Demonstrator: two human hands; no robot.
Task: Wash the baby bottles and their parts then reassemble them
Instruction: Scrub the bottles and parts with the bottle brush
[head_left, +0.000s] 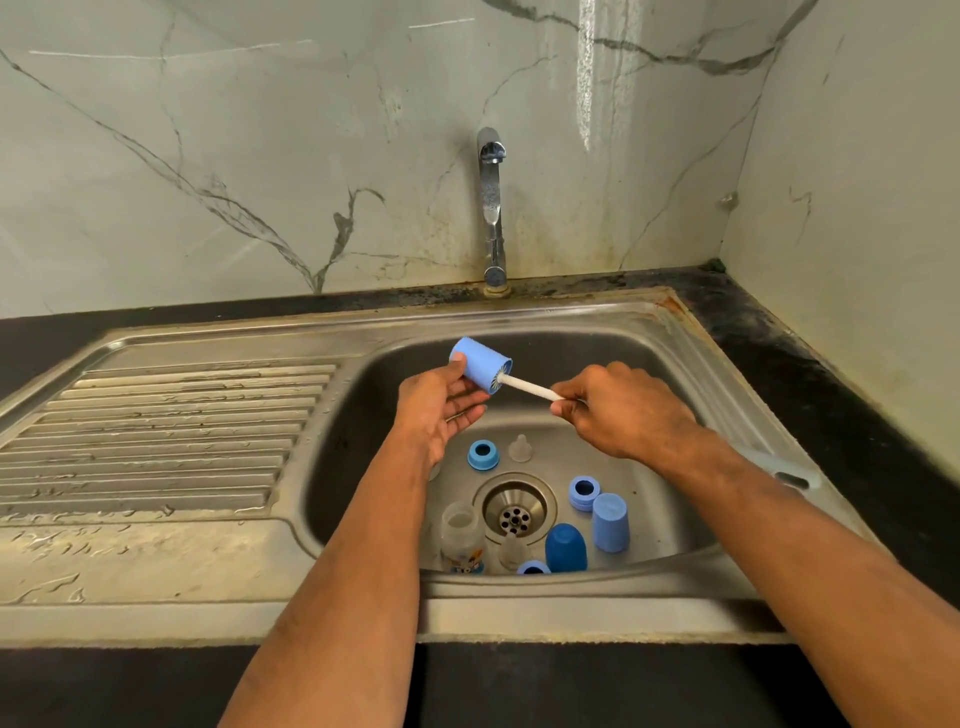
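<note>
My left hand (441, 410) holds a light blue bottle cap (480, 366) above the sink basin (363, 431), its mouth facing right. My right hand (623, 410) grips the white handle of a small brush (530, 387) whose bristled head is inside the cap. On the basin floor lie a clear bottle (461, 538), a clear teat (518, 448), another clear teat (511, 550), two blue collar rings (483, 455) (584, 492), a third ring (533, 567) at the near wall, a dark blue cap (566, 548) and a light blue cap (611, 522).
The chrome tap (492, 208) stands behind the basin with no water running. The ribbed wet drainboard (166, 431) lies to the left. The drain strainer (514, 512) sits among the parts. A white brush handle (779, 467) rests on the sink's right rim. Marble walls stand behind and to the right.
</note>
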